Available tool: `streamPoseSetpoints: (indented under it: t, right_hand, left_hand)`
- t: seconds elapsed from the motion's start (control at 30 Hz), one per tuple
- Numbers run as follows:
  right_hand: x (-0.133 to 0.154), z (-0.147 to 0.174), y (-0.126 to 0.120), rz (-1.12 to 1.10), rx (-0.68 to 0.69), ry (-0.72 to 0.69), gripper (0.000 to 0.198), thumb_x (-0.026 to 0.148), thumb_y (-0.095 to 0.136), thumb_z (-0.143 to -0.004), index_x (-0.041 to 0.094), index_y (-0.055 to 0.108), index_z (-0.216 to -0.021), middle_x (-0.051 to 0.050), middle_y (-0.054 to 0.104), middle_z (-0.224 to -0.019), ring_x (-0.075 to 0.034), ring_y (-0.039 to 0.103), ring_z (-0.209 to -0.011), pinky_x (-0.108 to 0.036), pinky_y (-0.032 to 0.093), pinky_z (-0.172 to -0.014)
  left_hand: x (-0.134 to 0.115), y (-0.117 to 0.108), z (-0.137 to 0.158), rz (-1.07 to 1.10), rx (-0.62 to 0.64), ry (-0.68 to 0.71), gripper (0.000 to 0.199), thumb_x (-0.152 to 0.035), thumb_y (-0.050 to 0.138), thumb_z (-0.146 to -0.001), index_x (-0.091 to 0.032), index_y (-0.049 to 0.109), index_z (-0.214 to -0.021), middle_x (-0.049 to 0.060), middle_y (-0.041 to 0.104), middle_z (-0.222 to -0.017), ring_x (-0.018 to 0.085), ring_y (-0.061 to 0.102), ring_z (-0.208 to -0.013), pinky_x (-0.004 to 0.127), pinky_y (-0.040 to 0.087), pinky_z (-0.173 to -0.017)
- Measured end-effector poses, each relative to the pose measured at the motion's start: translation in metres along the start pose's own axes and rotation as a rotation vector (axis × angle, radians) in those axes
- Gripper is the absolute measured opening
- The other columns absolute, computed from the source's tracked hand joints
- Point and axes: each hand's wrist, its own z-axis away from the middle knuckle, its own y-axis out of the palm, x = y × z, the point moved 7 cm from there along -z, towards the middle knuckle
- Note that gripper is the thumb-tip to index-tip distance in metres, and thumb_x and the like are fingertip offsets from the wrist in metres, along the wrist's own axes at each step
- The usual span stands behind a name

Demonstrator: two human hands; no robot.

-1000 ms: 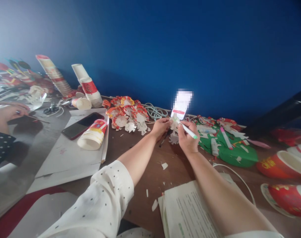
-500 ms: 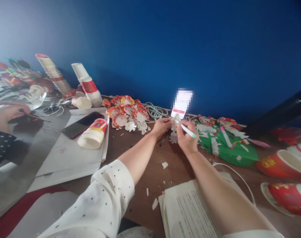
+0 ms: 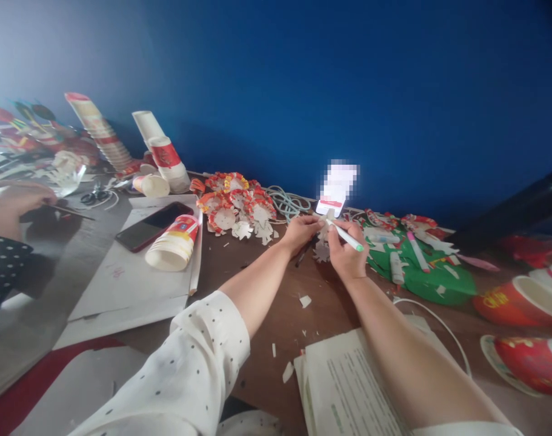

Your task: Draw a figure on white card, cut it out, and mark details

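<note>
My left hand point(image 3: 303, 234) is closed, its fingertips pinching a small pale paper cutout point(image 3: 331, 214) largely covered by the fingers. In my right hand point(image 3: 351, 254) is a white marker pen point(image 3: 347, 236) with a green end, its other end pointing at the cutout. Whether the tip touches the paper cannot be made out. Just behind both hands, a lit phone point(image 3: 330, 206) leans against the blue wall, most of its screen blurred. Below the fingers, another jagged paper cutout point(image 3: 322, 251) shows above the brown table.
Left of my hands lie a heap of red-rimmed paper cutouts point(image 3: 242, 206) and a coiled cable point(image 3: 288, 203). Stacked paper cups point(image 3: 170, 245) and a dark phone point(image 3: 155, 227) rest on a white folder. Markers and scraps cover a green sheet point(image 3: 448, 287). Another person's hand point(image 3: 23, 197) holds a thin stick.
The whole view has shifted slightly. Both hands keep their hold on the cutout and the marker pen, with only a slight change in their pose.
</note>
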Motion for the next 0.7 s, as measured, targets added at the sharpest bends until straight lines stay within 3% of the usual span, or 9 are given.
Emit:
streamPoseSetpoints:
  t: [0.4,0.53,0.7]
  right_hand:
    - [0.0008,-0.0007,0.0020,0.035,0.019,-0.012,0.017,0.038,0.059,-0.091,0.023,0.065,-0.092,-0.009,0.077,-0.090,-0.024,0.073,-0.082,-0.036,0.058,-0.075]
    - [0.0006,-0.0004,0.0006,0.018,0.017,-0.011,0.017,0.038,0.058,-0.091,0.023,0.065,-0.092,-0.009,0.076,-0.091,-0.023,0.072,-0.083,-0.036,0.058,-0.077]
    - [-0.0024,-0.0015,-0.0078,0.005,-0.065,0.038,0.021,0.040,0.059,-0.092,0.020,0.066,-0.097,-0.007,0.074,-0.086,-0.018,0.066,-0.065,-0.033,0.056,-0.067]
  left_hand:
    - [-0.0067,0.0014,0.0054,-0.021,-0.014,-0.014,0.013,-0.021,0.083,-0.068,-0.012,0.077,-0.074,-0.004,0.056,-0.052,0.007,0.047,-0.054,0.024,0.041,-0.063]
    - [-0.0033,-0.0009,0.0047,-0.042,-0.041,-0.006,0.014,-0.023,0.083,-0.069,-0.013,0.076,-0.074,-0.004,0.055,-0.052,0.007,0.046,-0.051,0.022,0.039,-0.059]
    - [-0.0027,-0.0013,0.0065,0.008,-0.042,-0.020,0.009,-0.020,0.080,-0.074,-0.013,0.075,-0.075,-0.004,0.054,-0.051,0.005,0.040,-0.046,0.021,0.031,-0.051]
